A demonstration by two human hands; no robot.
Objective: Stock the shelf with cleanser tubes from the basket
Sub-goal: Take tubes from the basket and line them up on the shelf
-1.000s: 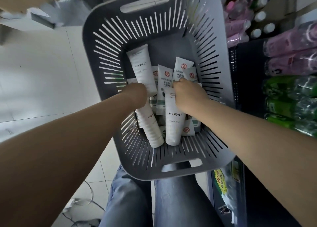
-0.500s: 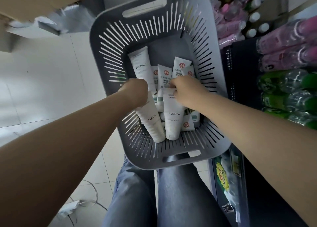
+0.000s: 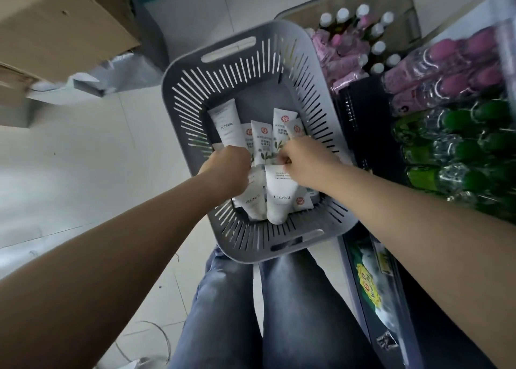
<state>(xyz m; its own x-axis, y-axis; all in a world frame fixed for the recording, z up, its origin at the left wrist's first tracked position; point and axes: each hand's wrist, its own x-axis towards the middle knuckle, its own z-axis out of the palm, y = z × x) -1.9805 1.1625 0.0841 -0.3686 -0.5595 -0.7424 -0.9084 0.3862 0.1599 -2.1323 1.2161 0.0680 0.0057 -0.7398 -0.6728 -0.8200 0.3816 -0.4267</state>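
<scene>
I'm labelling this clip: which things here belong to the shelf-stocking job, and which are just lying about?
Job: grey basket, cleanser tubes inside it, left hand and right hand each gripping a tube.
Lying about: cardboard box, pink bottles, green bottles.

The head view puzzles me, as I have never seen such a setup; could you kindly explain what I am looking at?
There is no machine here. A person wears a camera on the head, so this one picture looks down along their own arms. The left hand and the right hand reach into a grey basket in front of their legs. White tubes lie in it, some marked FLORAL. Each hand seems to grip one: the left tube and the right tube. Pink bottles and green bottles lie at the right.
</scene>
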